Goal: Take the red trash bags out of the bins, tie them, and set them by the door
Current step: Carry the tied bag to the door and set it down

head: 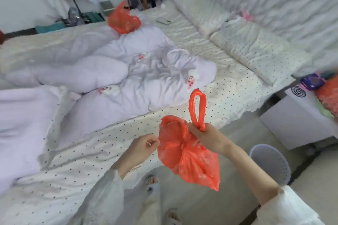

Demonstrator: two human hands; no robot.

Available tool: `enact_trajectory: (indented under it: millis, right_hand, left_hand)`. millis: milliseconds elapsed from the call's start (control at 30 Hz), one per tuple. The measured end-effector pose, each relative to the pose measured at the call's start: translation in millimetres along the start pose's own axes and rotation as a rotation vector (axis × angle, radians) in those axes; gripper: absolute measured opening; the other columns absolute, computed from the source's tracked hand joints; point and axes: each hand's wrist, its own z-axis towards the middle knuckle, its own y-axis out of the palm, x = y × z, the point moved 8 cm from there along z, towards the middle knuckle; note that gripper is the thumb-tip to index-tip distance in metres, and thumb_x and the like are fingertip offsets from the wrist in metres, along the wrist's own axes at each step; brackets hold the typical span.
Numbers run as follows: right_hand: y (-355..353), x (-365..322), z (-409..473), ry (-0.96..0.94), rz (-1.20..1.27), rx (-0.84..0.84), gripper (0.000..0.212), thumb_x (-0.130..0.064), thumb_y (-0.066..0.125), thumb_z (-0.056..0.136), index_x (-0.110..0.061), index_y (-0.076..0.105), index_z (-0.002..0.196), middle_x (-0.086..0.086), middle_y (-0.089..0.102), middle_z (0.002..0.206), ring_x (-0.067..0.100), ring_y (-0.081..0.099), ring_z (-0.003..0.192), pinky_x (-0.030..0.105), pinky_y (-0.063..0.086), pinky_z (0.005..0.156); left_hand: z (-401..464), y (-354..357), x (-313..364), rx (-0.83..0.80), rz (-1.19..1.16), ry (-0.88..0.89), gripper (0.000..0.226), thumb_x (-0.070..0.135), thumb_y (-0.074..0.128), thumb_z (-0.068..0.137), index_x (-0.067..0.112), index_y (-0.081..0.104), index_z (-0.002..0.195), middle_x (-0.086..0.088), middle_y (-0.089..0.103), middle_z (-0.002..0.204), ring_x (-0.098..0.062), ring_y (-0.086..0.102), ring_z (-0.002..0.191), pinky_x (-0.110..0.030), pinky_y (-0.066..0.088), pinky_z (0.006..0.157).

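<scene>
My right grip (203, 136) clenches red bag (186, 153) handle, lower centre, bag hanging | my left grip (140, 147) pinches its edge | second red bag (123, 19) on bed (228, 86), upper left.

bag (184, 153) red | sheet (228, 95) white, dark dots | duvet (109, 71) pale lilac

Bed (128, 142) ahead, bin (270, 162) right.
</scene>
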Motion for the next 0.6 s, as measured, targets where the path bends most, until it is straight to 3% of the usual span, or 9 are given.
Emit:
enact_trajectory:
  millis: [133, 267, 400, 500, 567, 600]
  right_hand:
    - [75.4, -81.6, -4.2, -0.134, -0.129, -0.189, 0.047, -0.053, 0.038, 0.090, -0.026, 0.063, 0.060, 0.009, 0.073, 0.074, 0.024, 0.069, 0.075, 0.037, 0.055, 0.076]
    - [177.7, -160.5, -26.6, -0.267, -0.327, -0.392, 0.045, -0.056, 0.036, 0.090, -0.025, 0.058, 0.065, 0.011, 0.073, 0.080, 0.018, 0.069, 0.070, 0.027, 0.051, 0.073]
    - [300.1, -222.7, -54.9, -0.383, -0.460, -0.546, 0.048, -0.051, 0.036, 0.092, -0.013, 0.057, 0.072, 0.012, 0.067, 0.083, 0.014, 0.061, 0.070, 0.029, 0.048, 0.079]
    - [399.4, -263.1, -81.9, -0.439, -0.499, -0.635, 0.048, -0.049, 0.034, 0.094, -0.014, 0.057, 0.069, 0.003, 0.066, 0.077, 0.005, 0.060, 0.065, 0.014, 0.044, 0.068]
    - [436.2, -279.3, -92.3, -0.455, -0.510, -0.647, 0.049, -0.049, 0.033, 0.094, -0.014, 0.058, 0.069, 0.001, 0.065, 0.074, 0.003, 0.060, 0.062, 0.012, 0.044, 0.066]
    - [488.8, -296.4, -106.7, -0.473, -0.513, -0.692, 0.049, -0.048, 0.034, 0.094, -0.013, 0.060, 0.070, 0.002, 0.066, 0.073, 0.003, 0.061, 0.062, 0.013, 0.046, 0.068]
  left_hand:
    - [-75.4, -79.0, -54.6, 0.238, -0.113, -0.099, 0.018, 0.021, 0.052, 0.089, 0.031, 0.059, 0.075, 0.019, 0.062, 0.078, -0.005, 0.059, 0.072, -0.009, 0.039, 0.059]
    - [-173.7, -142.2, -121.7, 0.429, -0.230, -0.183, 0.014, 0.020, 0.053, 0.089, 0.027, 0.061, 0.081, 0.017, 0.064, 0.078, 0.000, 0.060, 0.068, -0.006, 0.040, 0.056]
    - [-279.5, -199.5, -201.4, 0.617, -0.304, -0.265, 0.012, 0.016, 0.051, 0.090, 0.018, 0.063, 0.090, 0.005, 0.065, 0.080, 0.002, 0.060, 0.062, -0.004, 0.042, 0.056]
    - [-356.1, -234.2, -264.0, 0.706, -0.348, -0.308, 0.014, 0.009, 0.050, 0.090, 0.011, 0.064, 0.093, 0.005, 0.063, 0.078, 0.000, 0.059, 0.059, -0.005, 0.040, 0.054]
    - [-385.0, -255.2, -285.0, 0.740, -0.372, -0.322, 0.016, 0.005, 0.048, 0.091, 0.011, 0.063, 0.090, 0.004, 0.061, 0.075, 0.005, 0.058, 0.055, -0.004, 0.039, 0.053]
    - [-425.5, -276.5, -317.7, 0.801, -0.379, -0.349, 0.016, 0.005, 0.047, 0.091, 0.012, 0.062, 0.089, 0.002, 0.061, 0.075, 0.007, 0.058, 0.054, -0.004, 0.039, 0.053]
